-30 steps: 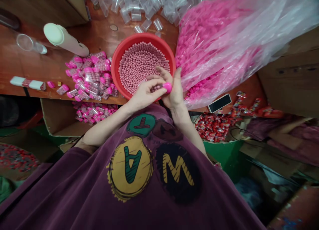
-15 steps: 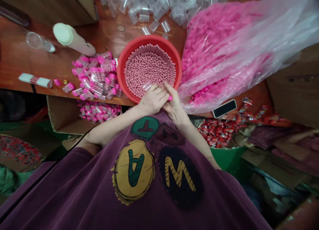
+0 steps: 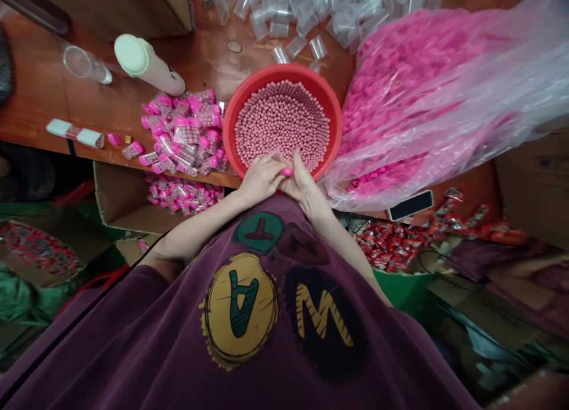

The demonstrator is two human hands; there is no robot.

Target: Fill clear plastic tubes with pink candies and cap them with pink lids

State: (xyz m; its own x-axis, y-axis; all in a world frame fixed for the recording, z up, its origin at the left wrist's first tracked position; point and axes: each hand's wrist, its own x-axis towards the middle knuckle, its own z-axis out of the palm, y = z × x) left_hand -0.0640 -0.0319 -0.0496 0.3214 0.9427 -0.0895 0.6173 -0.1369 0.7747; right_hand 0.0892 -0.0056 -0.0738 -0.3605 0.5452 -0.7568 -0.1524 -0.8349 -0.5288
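Observation:
Over the near rim of a red bowl (image 3: 230,111) of pink beads (image 3: 282,122), my two hands come together. My left hand (image 3: 258,180) is closed around a small clear plastic container (image 3: 276,155), mostly hidden by the fingers. Against its fingertips sits a bright pink cap (image 3: 287,172), with the fingers of my right hand (image 3: 302,183) closed at it. My right thumb points up over the beads. Whether the cap touches the container is hidden. Left of the bowl lies a pile of bead-filled containers with pink caps (image 3: 186,134).
A clear bag of pink caps (image 3: 400,84) leans at the bowl's right. Clear empty containers (image 3: 280,25) lie behind. A white bottle (image 3: 151,66) stands back left; a phone (image 3: 409,205) lies right. Below the table edge are a box of filled containers (image 3: 182,195) and red-wrapped pieces (image 3: 386,244).
The pink cap has moved left, from beside my right hand to my left fingertips. The clear container has shifted right relative to the bowl. The whole view has slid slightly.

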